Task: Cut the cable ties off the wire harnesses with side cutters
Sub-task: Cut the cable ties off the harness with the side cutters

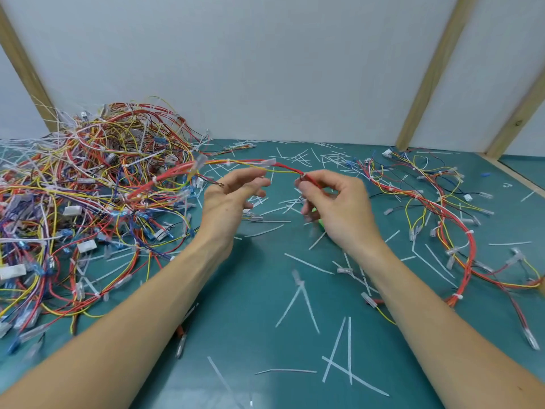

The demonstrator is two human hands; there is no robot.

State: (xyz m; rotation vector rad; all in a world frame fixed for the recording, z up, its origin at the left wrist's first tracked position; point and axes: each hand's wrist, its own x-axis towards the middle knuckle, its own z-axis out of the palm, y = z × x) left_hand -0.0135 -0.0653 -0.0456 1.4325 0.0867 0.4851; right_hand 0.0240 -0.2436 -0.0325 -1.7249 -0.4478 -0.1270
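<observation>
A red and yellow wire harness (244,162) stretches in the air from the big pile over to my right hand (336,205), which pinches its red end between thumb and forefinger. A white cable tie (229,162) wraps round the harness. My left hand (228,202) hovers just under the harness with its fingers loosely spread; a small ring terminal (220,184) shows by its thumb. A bit of green (321,222), probably the side cutters' handle, peeks out under my right hand's curled lower fingers; the rest of the tool is hidden.
A big tangled pile of harnesses (88,187) fills the left of the green mat (250,335). Looser harnesses (442,208) lie on the right. Cut white tie strips (306,302) are scattered over the mat. A white wall with wooden posts (430,75) stands behind.
</observation>
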